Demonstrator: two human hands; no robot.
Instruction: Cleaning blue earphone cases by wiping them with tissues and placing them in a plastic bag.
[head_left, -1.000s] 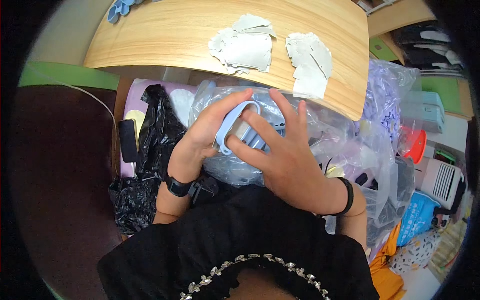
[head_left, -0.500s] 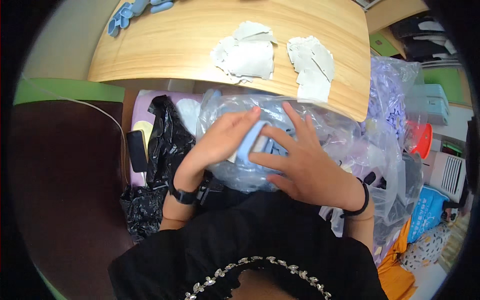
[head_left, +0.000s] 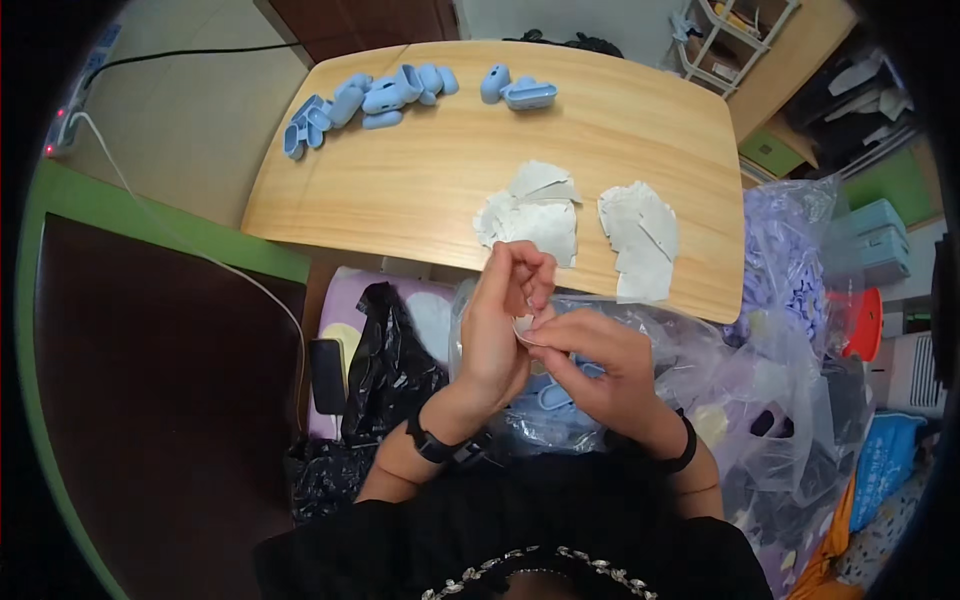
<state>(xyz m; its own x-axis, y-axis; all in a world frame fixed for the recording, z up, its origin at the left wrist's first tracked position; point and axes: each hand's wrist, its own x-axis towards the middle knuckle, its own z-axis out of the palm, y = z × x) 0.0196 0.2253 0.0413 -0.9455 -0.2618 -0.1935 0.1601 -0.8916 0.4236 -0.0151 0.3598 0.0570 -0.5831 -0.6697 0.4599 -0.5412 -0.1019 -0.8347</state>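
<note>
My left hand [head_left: 488,340] is raised near the table's front edge, palm turned inward and fingers curled. My right hand [head_left: 605,368] meets it from the right, thumb and forefinger pinched together. Between the two hands is a small white paper-like piece [head_left: 522,326], gripped by the right fingertips; its far side is hidden in the left palm. Below them lies a clear plastic bag [head_left: 640,325] with light blue rounded cases [head_left: 556,398] in it. Two piles of white sheet pieces, the left pile [head_left: 540,222] and the right pile [head_left: 640,240], lie on the table just beyond my hands.
On the wooden table [head_left: 420,200] several light blue cases [head_left: 385,97] stand along the far left, more cases [head_left: 530,95] at the far middle. A phone [head_left: 327,376] and a black plastic bag [head_left: 392,355] are at left. Purple pieces [head_left: 780,260] fill a bag at right.
The view has shifted, showing more of the table's far side. My hands have left the blue case they were around at the bag and now come together on a small white piece.
</note>
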